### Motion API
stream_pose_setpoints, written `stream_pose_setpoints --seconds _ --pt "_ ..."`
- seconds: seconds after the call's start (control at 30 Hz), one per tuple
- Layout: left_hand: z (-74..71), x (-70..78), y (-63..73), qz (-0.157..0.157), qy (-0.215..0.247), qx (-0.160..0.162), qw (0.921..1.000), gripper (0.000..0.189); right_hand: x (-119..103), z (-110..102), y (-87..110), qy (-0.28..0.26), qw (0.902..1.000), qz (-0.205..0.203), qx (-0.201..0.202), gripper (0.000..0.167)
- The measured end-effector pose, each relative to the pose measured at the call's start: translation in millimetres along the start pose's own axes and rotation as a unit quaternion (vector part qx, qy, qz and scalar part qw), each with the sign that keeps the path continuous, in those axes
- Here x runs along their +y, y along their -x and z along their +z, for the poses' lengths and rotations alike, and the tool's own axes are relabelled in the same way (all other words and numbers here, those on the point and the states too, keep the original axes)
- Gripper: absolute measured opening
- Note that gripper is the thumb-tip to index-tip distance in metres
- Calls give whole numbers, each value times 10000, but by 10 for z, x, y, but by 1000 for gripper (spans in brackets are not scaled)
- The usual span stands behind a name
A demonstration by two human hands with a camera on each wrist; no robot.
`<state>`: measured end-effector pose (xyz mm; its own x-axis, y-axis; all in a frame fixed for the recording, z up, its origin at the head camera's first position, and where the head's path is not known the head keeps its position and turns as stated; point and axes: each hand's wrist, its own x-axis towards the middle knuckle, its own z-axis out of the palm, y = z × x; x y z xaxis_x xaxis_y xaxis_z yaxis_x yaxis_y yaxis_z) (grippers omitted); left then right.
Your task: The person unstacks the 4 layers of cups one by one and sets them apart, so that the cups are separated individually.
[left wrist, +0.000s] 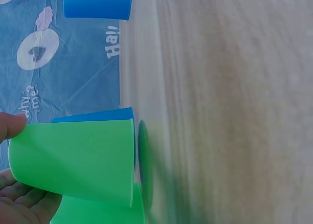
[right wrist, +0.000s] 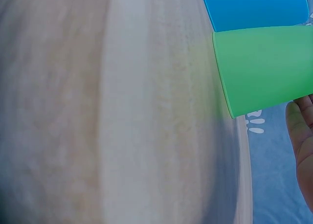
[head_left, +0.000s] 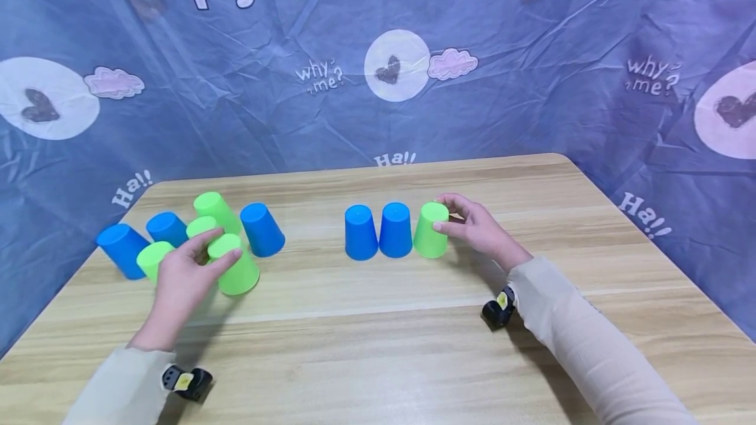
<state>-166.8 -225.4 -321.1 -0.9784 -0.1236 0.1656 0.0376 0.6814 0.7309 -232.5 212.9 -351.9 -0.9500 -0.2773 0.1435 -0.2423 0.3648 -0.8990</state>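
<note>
My left hand (head_left: 184,275) pinches an upside-down green cup (head_left: 237,271) between thumb and fingers. In the left wrist view that green cup (left wrist: 73,158) appears slightly above the table, with a narrow gap below its rim. To the right, my right hand (head_left: 480,228) has thumb and fingers around another upside-down green cup (head_left: 430,235). This one stands at the right end of a row beside two blue cups, a middle one (head_left: 395,231) and a left one (head_left: 360,235). The right wrist view shows the green cup (right wrist: 264,67) against the blue one (right wrist: 259,9).
Around my left hand stand more upside-down cups: green ones (head_left: 215,208), (head_left: 155,256) and blue ones (head_left: 124,248), (head_left: 167,227), (head_left: 262,231). The wooden table (head_left: 366,346) ends at a blue printed cloth (head_left: 266,103) behind.
</note>
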Motion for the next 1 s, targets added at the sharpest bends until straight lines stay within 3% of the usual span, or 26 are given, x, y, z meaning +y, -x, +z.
stream_pose_setpoints --seconds 0.43,0.8,1.0 --pt "30 -89 -10 -303 47 -68 9995 70 13 -4 -3 54 10000 2 -12 42" --pt "33 -72 -18 -216 44 -132 9997 69 7 -19 -5 92 10000 12 12 42" --pt "24 -11 28 60 225 -29 9997 73 10 -21 -3 79 10000 -11 -19 41"
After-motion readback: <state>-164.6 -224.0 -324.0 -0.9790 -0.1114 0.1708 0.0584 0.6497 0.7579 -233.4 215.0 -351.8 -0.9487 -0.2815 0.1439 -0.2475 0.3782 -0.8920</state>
